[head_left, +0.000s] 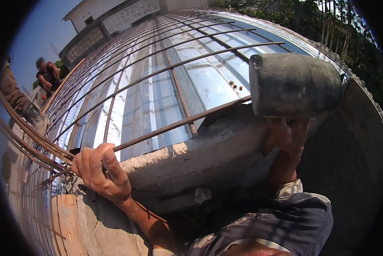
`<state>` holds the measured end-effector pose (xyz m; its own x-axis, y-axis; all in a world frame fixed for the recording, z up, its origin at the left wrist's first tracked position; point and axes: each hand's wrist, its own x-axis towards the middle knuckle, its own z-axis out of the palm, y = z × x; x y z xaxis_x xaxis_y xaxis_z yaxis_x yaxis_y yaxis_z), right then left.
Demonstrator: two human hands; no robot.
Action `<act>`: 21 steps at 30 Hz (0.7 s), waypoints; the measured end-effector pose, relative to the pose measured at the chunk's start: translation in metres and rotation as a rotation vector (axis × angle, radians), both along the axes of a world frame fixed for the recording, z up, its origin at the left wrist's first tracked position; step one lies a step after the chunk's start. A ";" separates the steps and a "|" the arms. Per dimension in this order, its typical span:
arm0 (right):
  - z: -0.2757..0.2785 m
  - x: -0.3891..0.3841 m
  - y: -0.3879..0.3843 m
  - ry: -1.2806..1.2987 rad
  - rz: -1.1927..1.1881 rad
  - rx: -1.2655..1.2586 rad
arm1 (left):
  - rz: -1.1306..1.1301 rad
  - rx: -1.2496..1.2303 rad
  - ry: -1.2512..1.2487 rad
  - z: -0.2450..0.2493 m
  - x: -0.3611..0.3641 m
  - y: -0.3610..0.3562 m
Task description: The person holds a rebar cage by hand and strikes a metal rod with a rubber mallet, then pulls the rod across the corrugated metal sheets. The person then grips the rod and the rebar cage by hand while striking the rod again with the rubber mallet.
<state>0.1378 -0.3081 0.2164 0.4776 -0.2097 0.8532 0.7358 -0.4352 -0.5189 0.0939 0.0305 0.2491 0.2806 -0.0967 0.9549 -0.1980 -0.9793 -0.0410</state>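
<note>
My left hand (pixel 101 173) is closed around a rusty rebar rod (pixel 170 127) at the lower left of the view. The rod runs up to the right along the near edge of the metal decking (pixel 157 102) and passes behind a mallet. My right hand (pixel 289 135) is raised at the right, fingers wrapped below the big dark mallet head (pixel 296 85). The mallet's handle is mostly hidden by the head and my fingers. Under the rod lies a rough concrete edge (pixel 200 158).
A grid of rebar (pixel 170 66) covers the decking. Bent rebar ends (pixel 33 132) stick out at the left, above a wooden board (pixel 67 222). A person (pixel 48 77) crouches at the far left, and another person's sleeve (pixel 14 87) is nearer. Trees stand behind, right.
</note>
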 end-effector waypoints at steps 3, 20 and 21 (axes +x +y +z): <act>-0.005 0.002 -0.004 0.008 0.014 -0.008 | -0.009 -0.001 -0.007 0.001 0.000 -0.003; -0.047 0.036 -0.043 -0.100 -0.222 -0.010 | -0.077 0.007 -0.119 0.004 0.004 0.008; -0.049 0.037 -0.045 -0.084 -0.237 -0.024 | -0.082 0.011 -0.127 0.005 0.005 0.008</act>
<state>0.1743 -0.3534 0.1677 0.3446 -0.2868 0.8939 0.6520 -0.6119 -0.4477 0.0991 0.0388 0.2540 0.1488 -0.1253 0.9809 -0.2699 -0.9594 -0.0816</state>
